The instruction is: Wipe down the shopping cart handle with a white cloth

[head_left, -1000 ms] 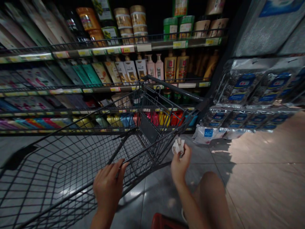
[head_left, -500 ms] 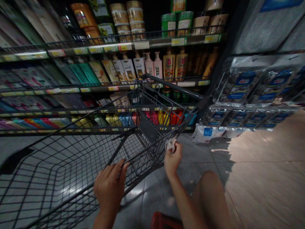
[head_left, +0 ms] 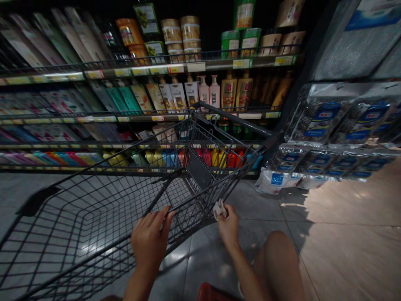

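Observation:
A dark metal shopping cart (head_left: 103,251) stands tilted across the view, its wire basket bare inside. My left hand (head_left: 151,238) is wrapped over the near top rail of the basket. In the fingers of my right hand (head_left: 228,225) is a crumpled white cloth or tissue (head_left: 219,210), close to the cart's lower side near the handle end. The cart's handle (head_left: 234,119) points towards the shelves, and a dark panel (head_left: 199,169) hangs inside the folding seat part.
Shelves (head_left: 188,67) of bottles and jars run along the back. Silvery packets (head_left: 326,121) hang at the right. My bare knee (head_left: 278,251) and a red object (head_left: 216,292) are at the bottom, above grey floor tiles (head_left: 263,209).
My right hand has moved down and slightly left with the white cloth, lower along the cart's side. My left hand still grips the rail. The view has shifted a little.

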A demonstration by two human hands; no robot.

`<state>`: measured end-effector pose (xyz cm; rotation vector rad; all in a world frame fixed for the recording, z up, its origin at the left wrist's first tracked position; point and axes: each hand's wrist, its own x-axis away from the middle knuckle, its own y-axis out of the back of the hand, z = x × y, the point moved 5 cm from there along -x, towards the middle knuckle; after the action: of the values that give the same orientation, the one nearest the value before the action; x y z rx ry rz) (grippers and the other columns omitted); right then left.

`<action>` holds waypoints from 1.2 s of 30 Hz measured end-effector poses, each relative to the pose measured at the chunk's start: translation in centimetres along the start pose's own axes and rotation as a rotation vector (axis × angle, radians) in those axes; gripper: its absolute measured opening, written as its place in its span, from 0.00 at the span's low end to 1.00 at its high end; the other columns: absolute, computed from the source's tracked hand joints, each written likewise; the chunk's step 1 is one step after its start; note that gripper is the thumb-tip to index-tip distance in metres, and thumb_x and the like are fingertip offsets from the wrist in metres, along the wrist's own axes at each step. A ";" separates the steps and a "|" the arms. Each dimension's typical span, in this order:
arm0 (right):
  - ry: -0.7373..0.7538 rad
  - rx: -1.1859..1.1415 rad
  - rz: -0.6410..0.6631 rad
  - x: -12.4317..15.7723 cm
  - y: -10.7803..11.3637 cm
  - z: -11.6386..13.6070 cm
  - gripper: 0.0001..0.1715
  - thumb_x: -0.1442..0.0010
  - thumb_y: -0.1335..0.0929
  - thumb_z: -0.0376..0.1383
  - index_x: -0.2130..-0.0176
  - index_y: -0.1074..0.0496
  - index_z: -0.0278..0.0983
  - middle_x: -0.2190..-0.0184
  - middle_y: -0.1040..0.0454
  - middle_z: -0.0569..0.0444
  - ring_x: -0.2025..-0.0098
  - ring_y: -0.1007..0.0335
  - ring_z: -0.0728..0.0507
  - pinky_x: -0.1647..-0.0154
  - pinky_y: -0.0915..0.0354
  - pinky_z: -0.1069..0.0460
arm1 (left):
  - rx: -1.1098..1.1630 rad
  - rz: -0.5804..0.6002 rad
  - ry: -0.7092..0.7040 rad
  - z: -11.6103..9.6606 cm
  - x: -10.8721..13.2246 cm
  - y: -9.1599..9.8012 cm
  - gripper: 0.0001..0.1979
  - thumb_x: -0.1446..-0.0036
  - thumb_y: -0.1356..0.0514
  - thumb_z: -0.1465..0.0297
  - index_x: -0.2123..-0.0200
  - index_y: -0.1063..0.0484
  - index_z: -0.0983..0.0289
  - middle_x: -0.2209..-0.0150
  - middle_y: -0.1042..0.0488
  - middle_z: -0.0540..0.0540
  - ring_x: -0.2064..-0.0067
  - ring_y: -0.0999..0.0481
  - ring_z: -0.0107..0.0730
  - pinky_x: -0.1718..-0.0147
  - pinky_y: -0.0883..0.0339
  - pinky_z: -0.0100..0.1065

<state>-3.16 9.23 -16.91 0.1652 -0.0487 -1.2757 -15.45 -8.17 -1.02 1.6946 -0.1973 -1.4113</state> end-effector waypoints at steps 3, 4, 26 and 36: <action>0.078 -0.036 -0.069 0.7 0.7 3.9 0.12 0.50 0.36 0.32 0.62 0.30 0.36 0.67 0.27 0.53 0.65 0.30 0.44 0.61 0.34 0.49 | 0.023 0.060 -0.033 0.2 -0.1 0.2 0.13 0.37 0.47 0.64 0.62 0.27 0.66 0.75 0.25 0.51 0.72 0.28 0.32 0.69 0.39 0.33; 0.150 -0.042 -0.079 1.0 0.6 5.5 0.13 0.50 0.36 0.31 0.62 0.30 0.36 0.66 0.27 0.53 0.63 0.31 0.44 0.59 0.35 0.49 | 0.026 0.084 -0.048 0.4 -0.1 0.3 0.13 0.36 0.48 0.64 0.61 0.27 0.66 0.74 0.24 0.51 0.71 0.27 0.32 0.68 0.38 0.33; 0.440 -0.099 0.119 8.5 -7.4 10.9 0.19 0.52 0.39 0.20 0.62 0.33 0.39 0.62 0.33 0.52 0.58 0.33 0.46 0.57 0.34 0.51 | -0.006 0.040 0.015 4.4 2.9 1.9 0.13 0.38 0.45 0.62 0.65 0.26 0.64 0.74 0.23 0.51 0.74 0.26 0.29 0.73 0.38 0.29; 0.588 0.018 0.102 5.5 -4.8 10.0 0.20 0.52 0.38 0.21 0.62 0.29 0.39 0.64 0.31 0.52 0.61 0.30 0.46 0.60 0.32 0.50 | -0.009 0.046 0.065 4.0 2.8 1.8 0.14 0.38 0.46 0.61 0.66 0.25 0.62 0.75 0.23 0.50 0.74 0.26 0.28 0.73 0.38 0.29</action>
<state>-7.41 1.64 -8.09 0.5400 0.4306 -1.0844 -17.23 -13.01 -1.53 1.7153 -0.1921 -1.3202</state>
